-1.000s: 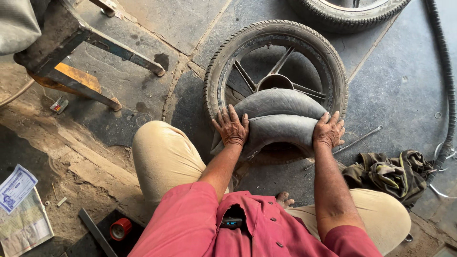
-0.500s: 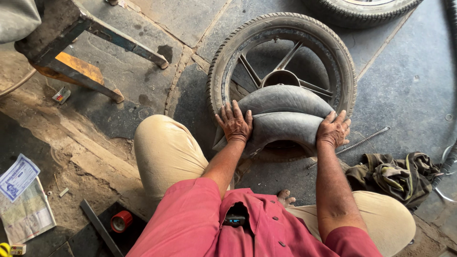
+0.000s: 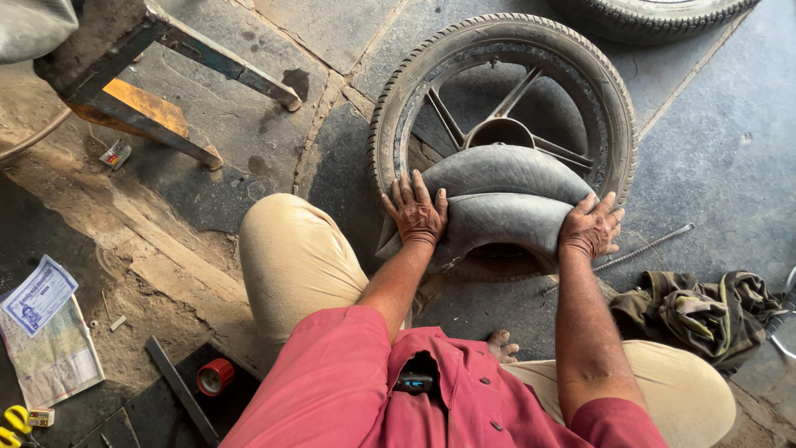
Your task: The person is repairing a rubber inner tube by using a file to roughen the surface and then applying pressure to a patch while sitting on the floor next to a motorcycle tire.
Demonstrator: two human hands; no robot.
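**Inner tube folded on the wheel, both hands pressing it**

The inner tube (image 3: 497,199), grey and limp, lies doubled over itself across the lower part of the wheel (image 3: 506,108), right of the frame's centre, its two layers stacked one above the other.

At the far left edge, printed papers (image 3: 46,332) lie on the dusty floor (image 3: 166,274), with a small yellow-handled tool (image 3: 12,419) in the bottom left corner. In the upper left, a metal stand (image 3: 157,75) with a yellow-painted foot rests on the stone paving. Lower left of centre, a red roll of tape (image 3: 215,376) sits in a dark tray (image 3: 178,398).

Next comes the person's bent knee in tan trousers (image 3: 290,257), and below it a red shirt (image 3: 398,390). The left hand (image 3: 417,211) is spread flat, fingers fanned, on the left end of the folded tube. The tyre on the wheel shows its tread, with spokes and hub visible above the tube.

The right hand (image 3: 590,226) is curled over the right end of the tube, gripping it. A thin metal rod (image 3: 638,249) lies on the floor just right of that hand. Further right, a crumpled olive rag (image 3: 696,311) lies near the other knee. A second tyre (image 3: 663,12) cuts the top edge.
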